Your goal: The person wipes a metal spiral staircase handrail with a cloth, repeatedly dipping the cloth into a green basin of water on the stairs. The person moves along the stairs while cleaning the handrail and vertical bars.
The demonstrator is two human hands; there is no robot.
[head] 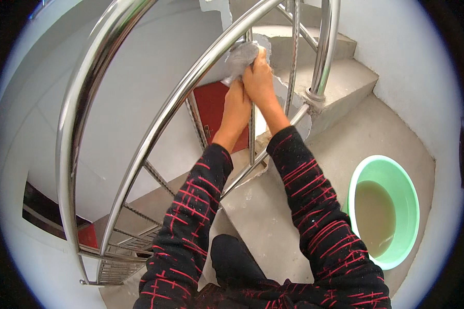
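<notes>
A grey cloth [240,58] is bunched around an upright metal baluster [251,135] just under the lower rail of the staircase railing. My right hand [260,79] grips the cloth from the right side. Just below and to the left, my left hand [236,98] is closed on the lower end of the same cloth. The two hands are close together, and the cloth hides part of the baluster and some of the fingers. Above them runs the curved stainless-steel rail [178,92], with the thicker handrail [71,127] farther left.
A green plastic bucket [406,216] of murky water stands on the concrete landing [332,154] to my right. Concrete steps [344,77] rise ahead, beside a thick steel post [325,50]. Beyond the railing are a lower flight and a red door [212,112].
</notes>
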